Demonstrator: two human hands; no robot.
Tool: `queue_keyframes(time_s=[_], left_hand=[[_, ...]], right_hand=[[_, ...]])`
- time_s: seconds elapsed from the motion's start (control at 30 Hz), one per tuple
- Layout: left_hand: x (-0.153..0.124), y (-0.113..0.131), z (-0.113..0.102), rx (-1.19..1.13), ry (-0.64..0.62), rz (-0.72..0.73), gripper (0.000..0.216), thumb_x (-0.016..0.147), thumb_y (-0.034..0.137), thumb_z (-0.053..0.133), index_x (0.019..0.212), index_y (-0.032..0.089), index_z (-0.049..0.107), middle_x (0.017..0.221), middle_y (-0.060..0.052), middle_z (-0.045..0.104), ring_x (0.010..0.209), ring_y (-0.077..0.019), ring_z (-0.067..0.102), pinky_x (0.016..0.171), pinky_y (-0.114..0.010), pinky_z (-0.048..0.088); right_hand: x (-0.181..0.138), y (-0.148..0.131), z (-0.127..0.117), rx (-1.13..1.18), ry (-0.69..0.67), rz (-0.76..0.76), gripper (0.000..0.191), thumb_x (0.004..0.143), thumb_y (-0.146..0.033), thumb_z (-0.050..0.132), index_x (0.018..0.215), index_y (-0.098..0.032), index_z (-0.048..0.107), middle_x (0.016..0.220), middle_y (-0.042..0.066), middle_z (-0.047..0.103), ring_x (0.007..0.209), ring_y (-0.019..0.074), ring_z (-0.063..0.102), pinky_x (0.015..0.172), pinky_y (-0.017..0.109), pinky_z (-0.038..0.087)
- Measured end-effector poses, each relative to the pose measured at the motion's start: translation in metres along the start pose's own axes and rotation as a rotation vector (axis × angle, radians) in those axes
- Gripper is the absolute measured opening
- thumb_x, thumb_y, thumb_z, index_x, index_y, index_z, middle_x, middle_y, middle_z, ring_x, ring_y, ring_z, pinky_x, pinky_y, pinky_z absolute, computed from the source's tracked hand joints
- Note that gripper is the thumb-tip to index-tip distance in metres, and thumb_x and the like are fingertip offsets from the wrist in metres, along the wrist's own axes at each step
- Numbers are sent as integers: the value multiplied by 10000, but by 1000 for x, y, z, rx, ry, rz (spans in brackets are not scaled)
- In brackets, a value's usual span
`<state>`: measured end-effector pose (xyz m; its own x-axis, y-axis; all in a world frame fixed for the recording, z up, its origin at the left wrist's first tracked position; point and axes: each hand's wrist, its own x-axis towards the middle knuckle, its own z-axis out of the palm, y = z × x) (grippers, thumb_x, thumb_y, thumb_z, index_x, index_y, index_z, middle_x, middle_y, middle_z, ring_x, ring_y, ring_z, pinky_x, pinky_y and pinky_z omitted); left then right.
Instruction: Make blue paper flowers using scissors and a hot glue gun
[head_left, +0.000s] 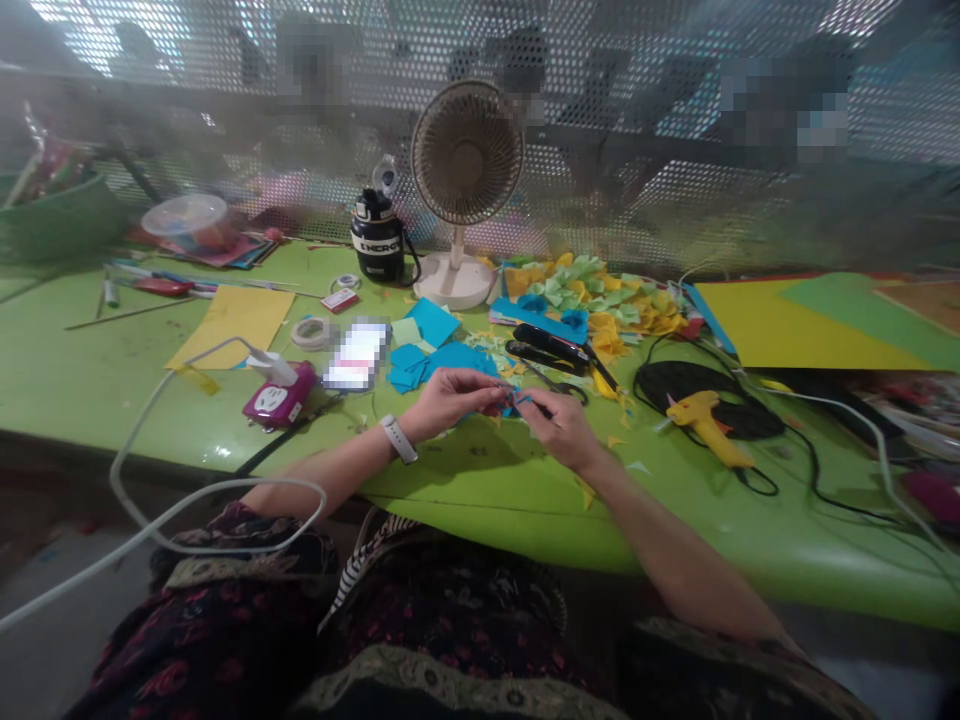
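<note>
Between the fingertips of both hands is a small piece of blue paper (pixel 513 401), held a little above the table's front half. My left hand (pixel 459 398) pinches it from the left, a white band on that wrist. From the right, my right hand (pixel 556 425) grips it too, fingers closed; they partly cover its shape. Just behind the hands lie cut blue paper pieces (pixel 459 358) and small scraps. A black hair straightener (pixel 547 348) rests beyond my right hand, with dark-handled scissors (pixel 571 392) partly hidden near its fingers.
A white fan (pixel 456 280) and a black bottle (pixel 378 245) stand at the back. Yellow and green paper pieces (pixel 600 290) are heaped right of them. A yellow glue gun (pixel 709 425) lies right; a purple power adapter (pixel 277 398) with a looping white cable, left. A phone (pixel 357 355) lies nearby.
</note>
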<state>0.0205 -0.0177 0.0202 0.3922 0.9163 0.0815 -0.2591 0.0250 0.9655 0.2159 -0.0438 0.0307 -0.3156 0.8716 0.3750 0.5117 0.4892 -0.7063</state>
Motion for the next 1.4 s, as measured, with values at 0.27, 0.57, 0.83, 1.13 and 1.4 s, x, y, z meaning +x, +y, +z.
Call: queue_keyframes(time_s=[0.27,0.57,0.83,1.13,1.4], left_hand=[[0,0,0,13,16,0,396,626,480,875,798,136,779,734,-68,765,623,-128,692,708,-301,612],[0,-2,-1,31,25,18,416,629,499,868,784,127,767,717,-64,759,620,-132,693,684,-296,608],[0,-1,0,23,19,25,418,623,505,872,770,131,757,688,-55,748,612,-136,691,687,-299,602],[1,-6,-1,-4,3,6,436,614,509,873,809,132,772,706,-57,753,616,-137,691,683,-298,591],[-1,-1,2,-3,40,71,390,640,499,864,691,142,718,624,-26,715,563,-109,649,643,-272,570]], right_hand=[[0,-1,-1,9,6,9,389,952,-479,495,750,-187,654,612,10,602,535,133,488,547,279,380],[0,-1,0,-7,-14,-1,401,950,-488,490,720,-196,639,578,0,565,524,133,469,540,277,383],[-1,2,0,17,-36,3,358,943,-455,514,759,-190,671,610,10,592,551,140,484,554,276,403],[0,2,-2,74,-98,-9,388,943,-462,501,698,-193,635,573,-11,510,533,126,427,535,271,370],[-2,4,2,90,-51,6,305,935,-453,549,870,-189,688,719,24,654,652,165,591,633,299,469]])
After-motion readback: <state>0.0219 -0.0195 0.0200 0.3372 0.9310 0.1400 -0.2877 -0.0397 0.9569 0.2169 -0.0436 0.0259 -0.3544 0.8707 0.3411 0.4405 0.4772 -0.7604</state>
